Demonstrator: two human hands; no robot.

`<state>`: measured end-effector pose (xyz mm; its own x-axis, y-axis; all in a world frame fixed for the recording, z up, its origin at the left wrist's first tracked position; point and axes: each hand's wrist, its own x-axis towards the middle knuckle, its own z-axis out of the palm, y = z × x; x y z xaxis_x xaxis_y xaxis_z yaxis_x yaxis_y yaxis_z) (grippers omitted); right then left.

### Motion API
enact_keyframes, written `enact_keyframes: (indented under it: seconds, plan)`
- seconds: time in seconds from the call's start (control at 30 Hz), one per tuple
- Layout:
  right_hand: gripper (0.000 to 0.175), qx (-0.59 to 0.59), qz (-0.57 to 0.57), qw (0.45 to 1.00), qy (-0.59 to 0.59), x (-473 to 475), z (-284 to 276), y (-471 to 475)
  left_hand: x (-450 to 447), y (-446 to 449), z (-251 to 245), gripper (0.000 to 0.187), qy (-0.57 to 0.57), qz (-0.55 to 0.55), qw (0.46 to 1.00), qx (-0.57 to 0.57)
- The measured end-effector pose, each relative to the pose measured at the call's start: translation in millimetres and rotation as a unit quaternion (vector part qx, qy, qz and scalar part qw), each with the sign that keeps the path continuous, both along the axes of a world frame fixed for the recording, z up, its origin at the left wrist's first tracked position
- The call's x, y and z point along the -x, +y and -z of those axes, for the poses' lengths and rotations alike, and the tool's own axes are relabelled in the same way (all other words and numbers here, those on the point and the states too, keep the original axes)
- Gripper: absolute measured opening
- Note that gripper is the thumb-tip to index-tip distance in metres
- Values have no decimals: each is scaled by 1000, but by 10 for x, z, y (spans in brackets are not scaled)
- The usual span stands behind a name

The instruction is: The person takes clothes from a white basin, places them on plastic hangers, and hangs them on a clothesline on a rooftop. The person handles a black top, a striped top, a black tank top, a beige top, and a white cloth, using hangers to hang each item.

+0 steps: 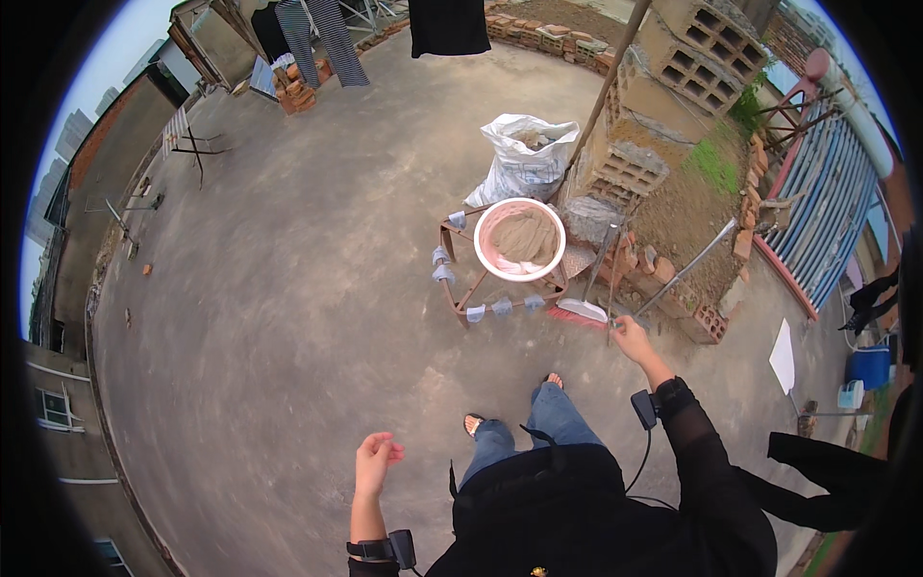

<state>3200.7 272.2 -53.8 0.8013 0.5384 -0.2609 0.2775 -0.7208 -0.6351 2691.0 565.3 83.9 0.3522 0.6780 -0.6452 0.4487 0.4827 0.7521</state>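
Note:
My right hand (634, 342) reaches forward with its fingertips pinched on a thin rod (612, 285), which stands roughly upright. Just left of that hand, a broom (584, 310) with a white head and red bristles rests on the concrete. A metal pole (685, 268) slants from the brick edging down close to my fingers. My left hand (375, 456) hangs free at my left side, loosely curled and holding nothing. Ahead, a pink basin with a white rim (484, 268), containing sand-like material (526, 236), sits on a rusty metal frame (456, 297) with plastic wrapped around parts of it.
Behind the basin stands a white woven sack (515, 177) of rubble. Hollow bricks (634, 169) are stacked beside a soil bed (667, 223) at right. A solar water heater (829, 195) lies beyond. Clothes (451, 25) hang at the far side. A folding rack (191, 144) stands left.

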Motion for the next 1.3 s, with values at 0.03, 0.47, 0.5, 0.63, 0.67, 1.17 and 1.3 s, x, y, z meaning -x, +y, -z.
enact_keyframes:
  seconds: [0.03, 0.47, 0.5, 0.63, 0.67, 1.17, 1.3]
  plan:
    - [41, -29, -31, 999, -18, -12, -58, 308, -16, 59, 9, 21, -3, 3, 1000, 4]
    - [56, 107, -171, 978, -55, -1195, 1426, 3299, -844, 1081, 223, 19, 94, -9, 993, 68]
    - [57, 96, -182, 977, -60, -1224, 1571, 3425, -925, 1170, 209, 19, 105, -25, 991, 77]
    - [60, 206, -236, 948, -50, -1482, 1963, 3890, -1337, 1445, 359, 20, 126, -39, 984, 116]
    - [59, 243, -258, 934, -45, -1515, 2051, 3963, -1432, 1503, 412, 20, 130, -34, 983, 125]
    - [34, 83, -96, 992, -10, -2290, -153, 3880, -2197, 2663, 457, 20, 17, 63, 992, 104]
    - [24, -89, 63, 974, 198, -1922, -1719, 4080, -2379, 3015, 301, 21, -60, 142, 984, 93]
